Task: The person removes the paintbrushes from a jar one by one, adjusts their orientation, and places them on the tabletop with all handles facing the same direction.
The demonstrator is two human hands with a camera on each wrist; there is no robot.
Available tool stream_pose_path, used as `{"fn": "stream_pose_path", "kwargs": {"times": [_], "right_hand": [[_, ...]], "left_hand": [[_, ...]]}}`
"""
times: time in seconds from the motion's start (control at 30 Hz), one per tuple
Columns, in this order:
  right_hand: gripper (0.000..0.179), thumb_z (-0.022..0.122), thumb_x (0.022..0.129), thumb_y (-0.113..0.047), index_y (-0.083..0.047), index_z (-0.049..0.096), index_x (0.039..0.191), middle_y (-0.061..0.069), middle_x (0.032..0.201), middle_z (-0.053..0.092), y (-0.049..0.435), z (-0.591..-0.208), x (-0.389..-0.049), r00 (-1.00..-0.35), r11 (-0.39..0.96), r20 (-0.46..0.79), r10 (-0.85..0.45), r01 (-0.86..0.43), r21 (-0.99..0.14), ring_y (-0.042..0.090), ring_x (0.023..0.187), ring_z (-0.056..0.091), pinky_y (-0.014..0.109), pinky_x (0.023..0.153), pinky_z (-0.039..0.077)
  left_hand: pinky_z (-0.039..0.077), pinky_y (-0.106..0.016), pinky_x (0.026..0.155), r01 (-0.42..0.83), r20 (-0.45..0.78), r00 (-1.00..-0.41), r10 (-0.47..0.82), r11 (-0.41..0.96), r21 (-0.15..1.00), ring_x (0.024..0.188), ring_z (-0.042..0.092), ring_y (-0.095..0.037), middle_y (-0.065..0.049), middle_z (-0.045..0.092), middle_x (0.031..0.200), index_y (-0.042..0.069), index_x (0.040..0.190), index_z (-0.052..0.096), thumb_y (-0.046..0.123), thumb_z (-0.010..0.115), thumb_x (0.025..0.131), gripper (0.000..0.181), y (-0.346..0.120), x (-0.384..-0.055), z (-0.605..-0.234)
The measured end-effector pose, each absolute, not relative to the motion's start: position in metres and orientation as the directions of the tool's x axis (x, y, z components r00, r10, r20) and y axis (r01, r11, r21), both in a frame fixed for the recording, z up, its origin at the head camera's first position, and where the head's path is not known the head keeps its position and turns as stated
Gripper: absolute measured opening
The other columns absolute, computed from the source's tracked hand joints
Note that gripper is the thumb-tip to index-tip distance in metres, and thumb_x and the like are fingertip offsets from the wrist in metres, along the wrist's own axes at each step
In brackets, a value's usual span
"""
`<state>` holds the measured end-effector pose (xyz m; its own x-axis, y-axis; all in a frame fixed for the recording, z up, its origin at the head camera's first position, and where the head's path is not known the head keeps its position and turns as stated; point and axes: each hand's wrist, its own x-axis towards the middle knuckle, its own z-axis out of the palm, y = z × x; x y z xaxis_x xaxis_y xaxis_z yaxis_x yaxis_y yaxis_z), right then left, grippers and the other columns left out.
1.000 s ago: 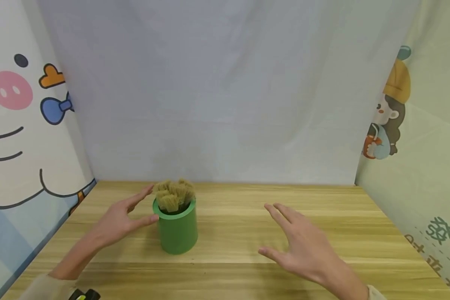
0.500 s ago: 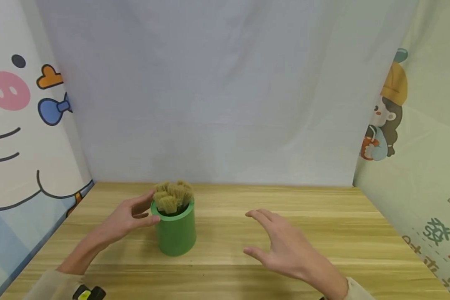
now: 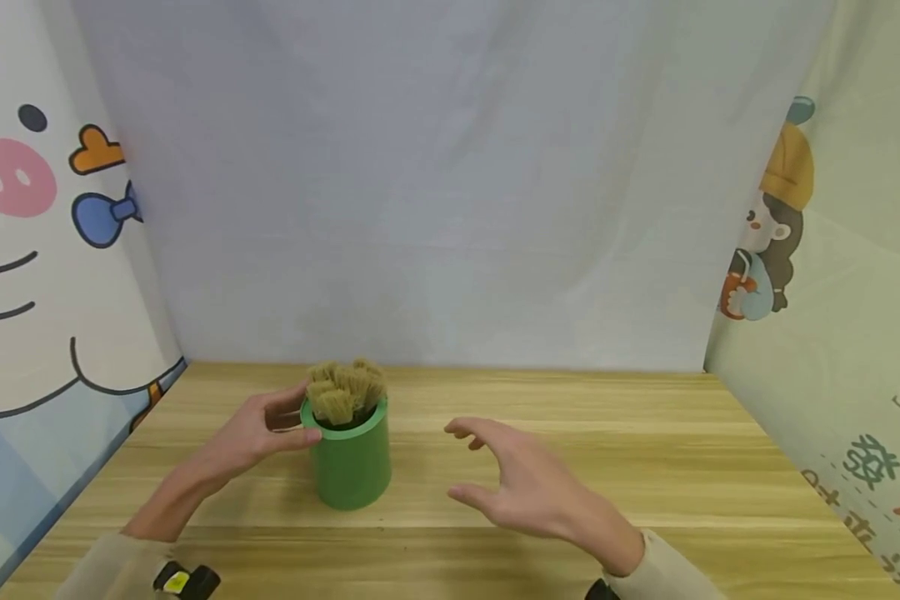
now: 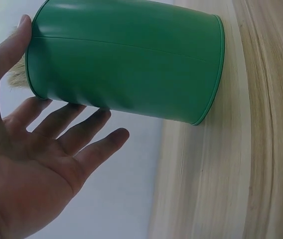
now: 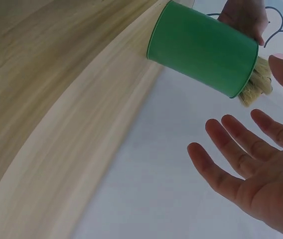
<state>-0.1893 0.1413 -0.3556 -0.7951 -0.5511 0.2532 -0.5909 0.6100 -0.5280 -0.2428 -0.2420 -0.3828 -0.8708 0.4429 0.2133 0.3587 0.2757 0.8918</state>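
A green cylindrical cup (image 3: 352,472) stands upright on the wooden table, left of centre. Tan bristle tufts, like brush heads (image 3: 351,392), stick up out of its mouth. My left hand (image 3: 247,435) holds the cup near the rim from the left: its thumb lies at the near rim, the fingers go behind. In the left wrist view, several fingertips (image 4: 99,113) meet the cup's side, while one finger stands off it. To the right of the cup, my right hand (image 3: 528,482) hovers over the table, palm towards the cup, fingers spread and holding nothing.
The wooden table (image 3: 570,400) reaches back to a plain pale curtain (image 3: 450,183). On the left hangs a cloth with a cartoon animal (image 3: 37,275), on the right a pale printed cloth (image 3: 855,333). A dark band (image 3: 187,581) sits on the left sleeve.
My left hand has closed in on the cup's rim, its fingers now against the side. The right hand has moved left towards the cup, its fingers bending slightly. The cup stays in place.
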Motion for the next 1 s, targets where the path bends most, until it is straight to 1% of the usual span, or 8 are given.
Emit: {"fn": "stream_pose_path", "kwargs": {"times": [0.1, 0.17, 0.3, 0.5, 0.73, 0.87, 1.0], "right_hand": [[0.058, 0.078, 0.096, -0.031, -0.022, 0.057, 0.149, -0.012, 0.141, 0.061, 0.132, -0.356, -0.194, -0.791, 0.562, 0.237, -0.564, -0.578, -0.592, 0.014, 0.121, 0.061, 0.044, 0.100, 0.052], [0.057, 0.078, 0.097, -0.027, -0.022, 0.057, 0.149, -0.011, 0.139, 0.062, 0.127, -0.357, -0.197, -0.783, 0.523, 0.243, -0.572, -0.577, -0.627, 0.014, 0.119, 0.062, 0.043, 0.098, 0.053], [0.054, 0.078, 0.096, -0.019, -0.019, 0.058, 0.147, -0.008, 0.135, 0.065, 0.115, -0.359, -0.203, -0.765, 0.461, 0.284, -0.578, -0.593, -0.660, 0.014, 0.114, 0.064, 0.040, 0.096, 0.054], [0.052, 0.078, 0.094, -0.010, -0.017, 0.061, 0.142, -0.004, 0.134, 0.066, 0.098, -0.361, -0.211, -0.731, 0.379, 0.379, -0.567, -0.640, -0.669, 0.016, 0.109, 0.066, 0.037, 0.091, 0.056], [0.042, 0.074, 0.098, -0.009, -0.011, 0.065, 0.139, 0.001, 0.129, 0.069, 0.076, -0.358, -0.217, -0.713, 0.317, 0.443, -0.544, -0.663, -0.678, 0.016, 0.104, 0.068, 0.036, 0.087, 0.058], [0.037, 0.073, 0.099, -0.007, -0.008, 0.067, 0.136, 0.005, 0.125, 0.072, 0.064, -0.356, -0.223, -0.704, 0.291, 0.477, -0.526, -0.676, -0.677, 0.016, 0.101, 0.070, 0.038, 0.083, 0.060], [0.033, 0.074, 0.098, -0.006, -0.008, 0.069, 0.131, 0.004, 0.120, 0.074, 0.054, -0.354, -0.229, -0.703, 0.286, 0.497, -0.508, -0.682, -0.673, 0.013, 0.096, 0.070, 0.042, 0.080, 0.060]], "left_hand": [[0.055, -0.036, 0.099, 0.335, 0.201, -0.874, 0.442, 0.248, 0.909, 0.138, 0.045, -0.057, -0.033, 0.031, 0.163, -0.009, 0.162, 0.027, 0.012, 0.072, 0.100, 0.079, -0.242, -0.243, -0.384], [0.055, -0.036, 0.100, 0.318, 0.190, -0.878, 0.440, 0.239, 0.917, 0.139, 0.044, -0.057, -0.033, 0.030, 0.163, -0.009, 0.162, 0.025, 0.012, 0.072, 0.100, 0.080, -0.242, -0.244, -0.384], [0.055, -0.036, 0.099, 0.286, 0.166, -0.890, 0.425, 0.236, 0.928, 0.139, 0.044, -0.058, -0.035, 0.029, 0.162, -0.010, 0.163, 0.021, 0.013, 0.073, 0.100, 0.084, -0.243, -0.245, -0.386], [0.055, -0.035, 0.098, 0.273, 0.166, -0.900, 0.404, 0.224, 0.936, 0.138, 0.045, -0.058, -0.038, 0.032, 0.160, -0.012, 0.162, 0.021, 0.013, 0.074, 0.098, 0.087, -0.243, -0.245, -0.388], [0.055, -0.038, 0.099, 0.255, 0.154, -0.906, 0.395, 0.215, 0.943, 0.139, 0.044, -0.057, -0.038, 0.033, 0.159, -0.011, 0.162, 0.021, 0.014, 0.075, 0.098, 0.088, -0.243, -0.245, -0.388], [0.056, -0.041, 0.099, 0.245, 0.146, -0.906, 0.398, 0.212, 0.946, 0.139, 0.044, -0.057, -0.037, 0.034, 0.159, -0.010, 0.163, 0.021, 0.015, 0.075, 0.098, 0.088, -0.243, -0.245, -0.386], [0.056, -0.042, 0.100, 0.245, 0.146, -0.901, 0.408, 0.203, 0.948, 0.140, 0.044, -0.056, -0.036, 0.036, 0.159, -0.009, 0.164, 0.021, 0.015, 0.074, 0.098, 0.088, -0.242, -0.244, -0.385]]}}
